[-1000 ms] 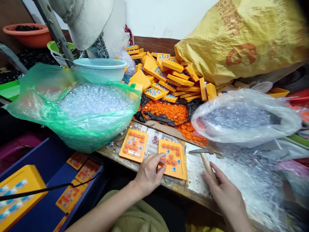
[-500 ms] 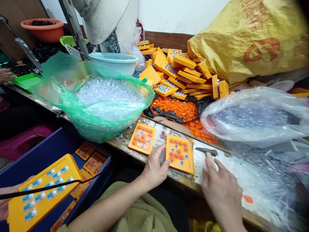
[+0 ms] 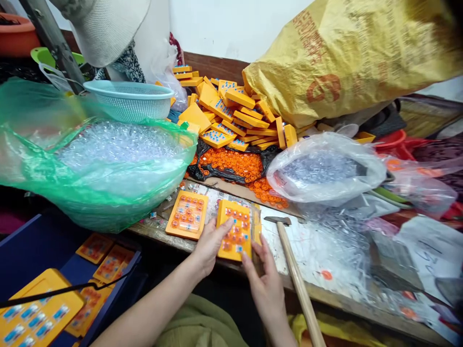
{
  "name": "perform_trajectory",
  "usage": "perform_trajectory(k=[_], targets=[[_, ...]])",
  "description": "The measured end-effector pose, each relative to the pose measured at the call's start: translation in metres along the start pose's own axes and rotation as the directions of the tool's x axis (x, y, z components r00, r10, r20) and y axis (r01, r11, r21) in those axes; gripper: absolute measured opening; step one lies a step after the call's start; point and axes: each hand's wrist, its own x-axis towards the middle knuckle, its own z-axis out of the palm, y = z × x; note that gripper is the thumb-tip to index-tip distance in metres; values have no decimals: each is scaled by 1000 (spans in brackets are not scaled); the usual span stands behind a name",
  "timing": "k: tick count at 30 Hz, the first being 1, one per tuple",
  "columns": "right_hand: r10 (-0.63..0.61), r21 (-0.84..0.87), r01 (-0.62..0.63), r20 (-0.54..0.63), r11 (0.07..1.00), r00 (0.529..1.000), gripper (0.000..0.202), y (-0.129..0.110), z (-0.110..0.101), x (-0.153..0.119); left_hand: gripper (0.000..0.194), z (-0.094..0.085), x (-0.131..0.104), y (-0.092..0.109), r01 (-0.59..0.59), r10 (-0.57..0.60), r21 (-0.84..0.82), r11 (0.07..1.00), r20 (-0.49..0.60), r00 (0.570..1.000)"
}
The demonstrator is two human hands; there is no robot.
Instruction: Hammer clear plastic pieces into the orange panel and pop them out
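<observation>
A yellow block (image 3: 233, 236) studded with orange rings and a few blue-and-clear pieces sits on the bench between my hands. My left hand (image 3: 208, 248) grips its left side, thumb over the top face. On the opposite side, my right hand (image 3: 265, 277) has its fingers along the right edge and its thumb at the near corner. A similar yellow block (image 3: 187, 214) with orange rings lies flat just to the left. The hammer (image 3: 294, 265) rests to the right of my right hand, its wooden handle jutting over the bench edge.
Yellow blocks (image 3: 235, 111) are heaped at the back, behind loose orange rings (image 3: 231, 163). A green bag (image 3: 137, 193) and a white bag (image 3: 325, 190) of clear pieces flank them. At lower left, a blue bin (image 3: 21, 246) holds finished-looking blocks; another block (image 3: 39, 308) shows above it.
My right hand has let go of the hammer and moved left to the yellow block. My left hand has closed on the block's left side. The view has shifted right.
</observation>
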Motion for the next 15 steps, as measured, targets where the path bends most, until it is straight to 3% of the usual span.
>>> perform_trajectory(k=[2,4,6,8,9,12,15], targets=[[-49,33,47,66,998,997,60,-6,-9,-1,40,-4,-1,-1,55,-51,-45,997,84,995],[-133,-8,134,65,991,989,51,-15,-28,17,42,-10,-1,-2,118,-105,-104,987,124,987],[-259,-159,246,-62,956,964,43,-26,-54,57,43,-17,0,-3,164,-137,-171,972,156,978],[-414,-417,322,-151,850,897,35,-37,-80,112,44,-23,2,-5,180,-142,-225,958,175,974],[-418,-584,253,-164,772,894,33,-41,-91,142,44,-25,3,-5,188,-145,-240,953,183,972],[-330,-693,170,-104,701,938,30,-46,-109,221,41,-28,3,-7,215,-167,-233,948,211,963],[-197,-757,153,33,636,980,30,-37,-108,269,39,-30,1,-9,211,-165,-207,955,219,962]])
